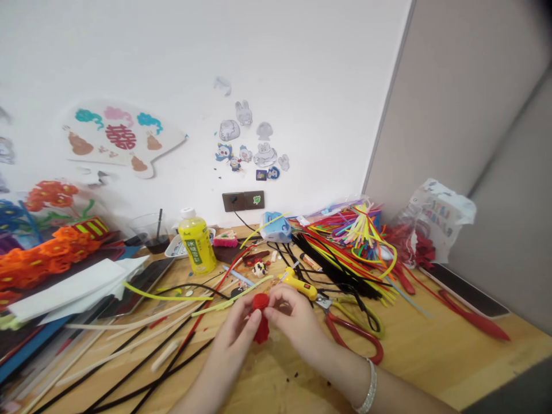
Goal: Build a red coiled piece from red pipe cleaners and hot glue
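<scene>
Both left hand [240, 324] and right hand [297, 319] pinch a red piece [261, 301], their grips nearly closed

Left hand [240, 326] and right hand [297, 318] meet at lower centre of the frame, thumbs [251, 326] bent inward; the farther fingers [282, 292] seem curled, partly hidden.

You have two hands above the worktop [435, 351], one left hand [241, 326] and one right hand [296, 316], and one red piece [260, 301] between them. Your right wrist wears one bracelet [368, 386]. Farther off, count one yellow glue gun [301, 284], one yellow bottle [197, 247] and, left of it, one clear cup [149, 233] with one straw [160, 221]. Far beyond are two dark socket plates [255, 199] holding one plug [234, 200]. To the right you have one dark-screened device [468, 292]. The fuzzy stems [334, 259] overlap too much for you to count.
</scene>
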The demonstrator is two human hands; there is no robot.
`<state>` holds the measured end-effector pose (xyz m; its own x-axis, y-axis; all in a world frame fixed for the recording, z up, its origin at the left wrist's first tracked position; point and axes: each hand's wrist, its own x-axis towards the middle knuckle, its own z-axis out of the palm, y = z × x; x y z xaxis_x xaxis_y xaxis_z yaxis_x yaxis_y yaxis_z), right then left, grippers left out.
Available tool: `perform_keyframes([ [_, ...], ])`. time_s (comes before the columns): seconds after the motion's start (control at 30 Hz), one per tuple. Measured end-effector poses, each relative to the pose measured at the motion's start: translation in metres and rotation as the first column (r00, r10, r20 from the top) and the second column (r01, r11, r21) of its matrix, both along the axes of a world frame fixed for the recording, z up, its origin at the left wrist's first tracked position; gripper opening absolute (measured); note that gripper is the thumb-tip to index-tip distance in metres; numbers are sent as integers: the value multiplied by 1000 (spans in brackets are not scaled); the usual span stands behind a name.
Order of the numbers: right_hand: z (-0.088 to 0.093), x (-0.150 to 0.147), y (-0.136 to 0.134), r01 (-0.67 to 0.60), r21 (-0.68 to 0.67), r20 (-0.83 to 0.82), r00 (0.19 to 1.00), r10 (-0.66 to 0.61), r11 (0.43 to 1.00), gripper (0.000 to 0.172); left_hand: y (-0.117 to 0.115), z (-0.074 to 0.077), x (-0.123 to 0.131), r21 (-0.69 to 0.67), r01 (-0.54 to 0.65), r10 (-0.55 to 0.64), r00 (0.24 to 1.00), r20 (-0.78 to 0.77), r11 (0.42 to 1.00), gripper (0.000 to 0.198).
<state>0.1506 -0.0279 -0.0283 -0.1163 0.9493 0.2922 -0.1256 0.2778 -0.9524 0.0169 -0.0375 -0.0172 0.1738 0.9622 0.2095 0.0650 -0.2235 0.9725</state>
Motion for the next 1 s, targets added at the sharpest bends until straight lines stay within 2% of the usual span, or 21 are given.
perform_keyframes([
  [0.13, 4, 1, -3, -23, 21, -11, 1000, 23, 1000, 9, 4, 2, -3, 65, -70, 72, 997, -34, 995, 18],
  [0.2, 6, 3, -4, 9, 40, 34, 999, -10, 999, 7, 6, 1, -5, 77, -67, 69, 997, -34, 995, 16],
  [0.3, 9, 7, -4, 77, 196, 169, 979, -111, 977, 8, 7, -1, -7, 64, -54, 54, 999, 8, 996, 23],
  [0.4, 13, 12, -3, 71, 320, 246, 957, -155, 945, 11, 7, -2, -7, 54, -11, 10, 1000, 19, 998, 23],
  [0.5, 15, 12, -3, 44, 302, 250, 960, -124, 952, 12, 7, -2, -7, 63, 1, -3, 1000, 23, 998, 19],
  [0.7, 12, 10, -6, 53, 273, 251, 960, -124, 961, 12, 4, -8, -5, 177, -91, 115, 985, -127, 980, 18],
  [0.9, 12, 11, -9, 53, 414, 348, 913, -212, 909, 13, 4, -18, -7, 269, -109, 153, 977, -148, 957, 19],
  [1.0, 13, 11, -8, 49, 426, 344, 915, -212, 903, 12, 6, -21, -8, 296, -105, 147, 981, -126, 949, 21],
])
